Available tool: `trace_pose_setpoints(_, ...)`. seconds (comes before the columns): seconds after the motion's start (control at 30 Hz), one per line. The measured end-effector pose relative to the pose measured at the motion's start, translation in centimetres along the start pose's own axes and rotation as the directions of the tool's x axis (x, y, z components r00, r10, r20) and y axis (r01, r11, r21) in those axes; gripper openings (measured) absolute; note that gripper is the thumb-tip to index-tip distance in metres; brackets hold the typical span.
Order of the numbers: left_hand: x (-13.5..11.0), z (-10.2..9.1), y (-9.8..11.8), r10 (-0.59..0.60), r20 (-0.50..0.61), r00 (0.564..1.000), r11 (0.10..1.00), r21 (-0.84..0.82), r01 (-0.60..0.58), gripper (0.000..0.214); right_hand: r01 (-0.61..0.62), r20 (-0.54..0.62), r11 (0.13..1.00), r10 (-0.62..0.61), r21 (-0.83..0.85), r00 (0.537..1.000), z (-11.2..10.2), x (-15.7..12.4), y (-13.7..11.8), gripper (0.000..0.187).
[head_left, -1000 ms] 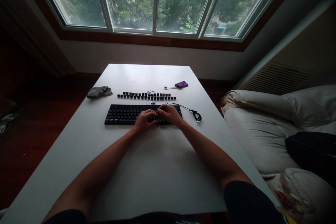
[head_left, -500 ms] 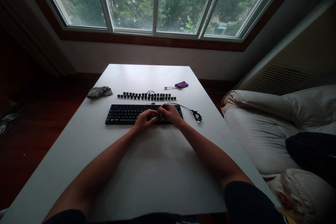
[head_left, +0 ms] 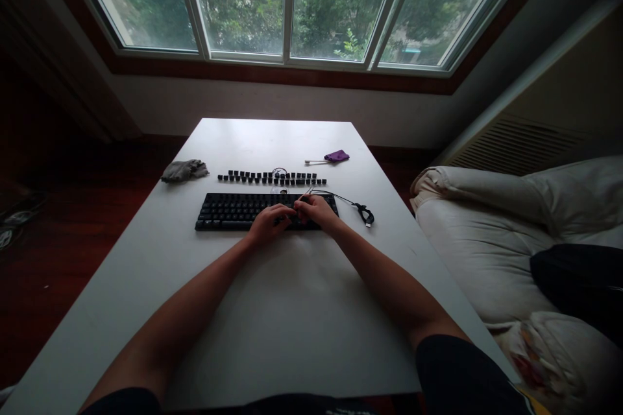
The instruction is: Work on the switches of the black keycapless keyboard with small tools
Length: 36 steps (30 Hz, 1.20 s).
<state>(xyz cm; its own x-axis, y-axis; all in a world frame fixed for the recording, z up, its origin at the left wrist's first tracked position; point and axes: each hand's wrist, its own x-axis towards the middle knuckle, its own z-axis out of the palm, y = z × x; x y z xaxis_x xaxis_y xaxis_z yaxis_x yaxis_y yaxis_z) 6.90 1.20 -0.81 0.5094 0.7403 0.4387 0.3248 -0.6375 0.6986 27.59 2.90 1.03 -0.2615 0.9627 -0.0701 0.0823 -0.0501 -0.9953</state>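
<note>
A black keyboard (head_left: 224,211) lies across the white table in front of me. My left hand (head_left: 270,223) rests over its middle, thumb and fingers apart, fingertips close to the other hand. Over the right part of the keys, my right hand (head_left: 315,210) is closed in a pinch on a thin wire tool (head_left: 308,191) that looks like a keycap puller. The wires stick up past the fingers; its lower end is hidden. Just beyond the keyboard, loose black keycaps (head_left: 272,178) stand in two rows.
A coiled black cable (head_left: 364,214) lies right of the keyboard. Farther back are a purple cloth (head_left: 337,155) and a thin stick-like brush (head_left: 316,162). A grey cloth (head_left: 185,171) sits at the left edge. A pale sofa (head_left: 467,253) stands right of the table (head_left: 292,311).
My right fingers have shifted slightly, and the thin wires now show above them. The fingers of my left hand have straightened a little. The keyboard and keycap rows stay put.
</note>
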Motion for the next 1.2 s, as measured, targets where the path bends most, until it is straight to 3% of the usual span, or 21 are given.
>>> trace_pose_setpoints(0.4,-0.2,0.7,-0.4,0.034,0.060,0.998,0.965,0.259,-0.049,0.023,0.015,0.046,0.989,-0.008,-0.148,0.999,-0.3,-0.2,-0.5,0.022)
trace_pose_setpoints(0.7,-0.3,0.7,-0.4,0.097,0.020,0.995,0.976,0.194,-0.099,0.022,-0.014,0.035,0.989,0.019,-0.144,0.999,-0.3,-0.2,-0.4,0.019)
trace_pose_setpoints(0.93,-0.2,0.8,0.3,0.109,-0.011,0.994,0.980,0.169,-0.106,0.020,-0.175,0.020,0.984,0.176,-0.036,0.984,-0.3,-0.3,-1.1,0.016)
trace_pose_setpoints(1.07,-0.3,0.9,0.7,0.093,-0.043,0.995,0.986,0.144,-0.086,0.019,-0.165,0.021,0.985,0.166,-0.042,0.986,-0.5,-0.2,-0.9,0.016)
trace_pose_setpoints(1.2,-0.4,0.9,0.7,0.048,-0.139,0.989,0.987,0.160,-0.026,0.020,-0.099,-0.052,0.992,0.095,-0.081,0.994,-0.6,0.3,-0.2,0.016)
